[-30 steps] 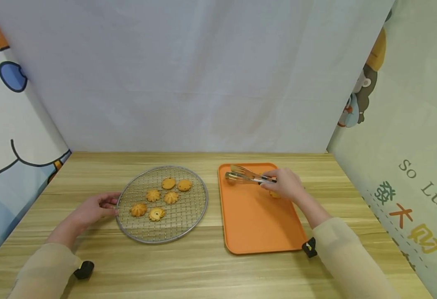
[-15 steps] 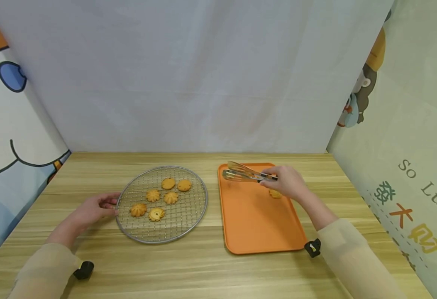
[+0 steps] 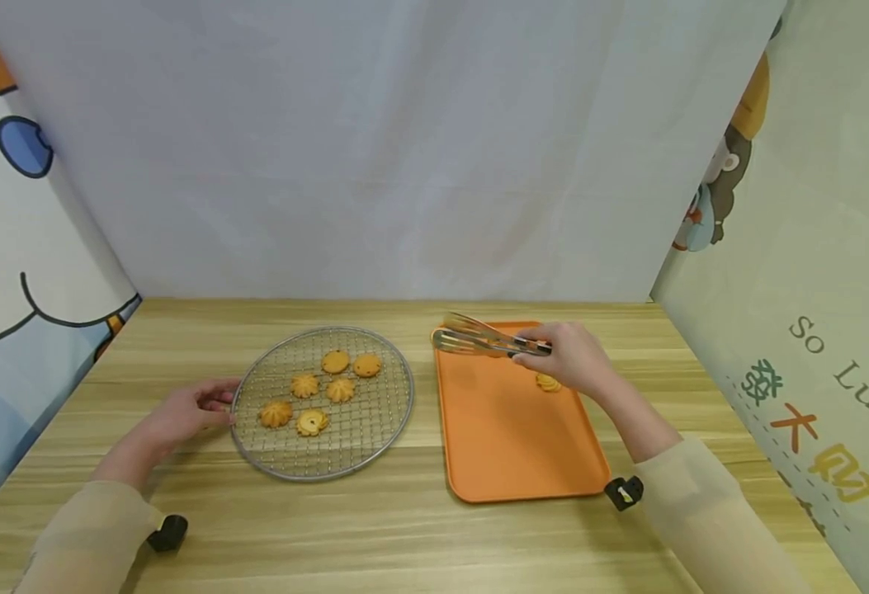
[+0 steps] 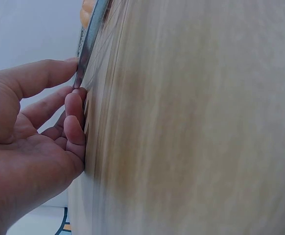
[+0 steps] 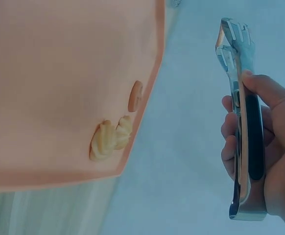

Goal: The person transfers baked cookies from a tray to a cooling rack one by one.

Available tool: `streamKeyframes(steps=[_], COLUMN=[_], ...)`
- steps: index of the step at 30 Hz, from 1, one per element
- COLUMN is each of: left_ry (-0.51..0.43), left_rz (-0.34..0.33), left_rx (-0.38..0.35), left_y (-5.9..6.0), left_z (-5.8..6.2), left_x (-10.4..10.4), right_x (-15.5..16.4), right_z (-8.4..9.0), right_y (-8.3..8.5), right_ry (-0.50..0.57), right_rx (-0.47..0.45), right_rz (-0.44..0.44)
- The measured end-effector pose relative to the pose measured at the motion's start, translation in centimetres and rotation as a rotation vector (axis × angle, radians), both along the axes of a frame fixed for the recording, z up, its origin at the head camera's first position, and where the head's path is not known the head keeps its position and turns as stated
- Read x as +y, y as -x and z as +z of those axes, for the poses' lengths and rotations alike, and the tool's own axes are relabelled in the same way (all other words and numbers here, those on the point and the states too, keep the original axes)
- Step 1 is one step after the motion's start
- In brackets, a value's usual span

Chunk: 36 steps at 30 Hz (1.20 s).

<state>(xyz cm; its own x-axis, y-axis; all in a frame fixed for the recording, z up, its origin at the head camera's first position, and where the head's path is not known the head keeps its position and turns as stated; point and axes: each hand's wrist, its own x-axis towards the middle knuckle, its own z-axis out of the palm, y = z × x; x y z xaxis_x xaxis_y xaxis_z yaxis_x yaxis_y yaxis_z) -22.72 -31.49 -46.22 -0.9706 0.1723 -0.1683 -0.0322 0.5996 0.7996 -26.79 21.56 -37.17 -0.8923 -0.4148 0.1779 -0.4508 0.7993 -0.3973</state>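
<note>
Tongs (image 3: 479,340) being gripped by the handle in the right hand (image 3: 569,360), fingers curled round it, tips empty, long axis pointing left from the grip toward the rack (image 3: 397,412). Six cookies (image 3: 304,387) sitting there, probably awaiting moving; some (image 3: 549,383) already lying on the tray (image 3: 508,445) under the grip. Left hand (image 3: 181,412) steadying the rack's rim, fingers relaxed.
</note>
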Motion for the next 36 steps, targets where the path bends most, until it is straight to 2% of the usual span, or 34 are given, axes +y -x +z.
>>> streamKeyframes(steps=[13, 25, 36], left_ry=[0.004, -0.027, -0.03], left_rz=[-0.002, 0.003, 0.006], left_rx=[-0.006, 0.004, -0.002], left_y=[0.0, 0.0, 0.0], left_z=[0.3, 0.3, 0.3], left_x=[0.1, 0.0, 0.0], right_x=[-1.3, -3.4, -5.9], right_z=[1.0, 0.8, 0.0], right_y=[-1.1, -2.2, -2.8], right_ry=[0.009, 0.026, 0.022], right_rx=[0.047, 0.033, 0.135], right_rz=[0.048, 0.092, 0.17])
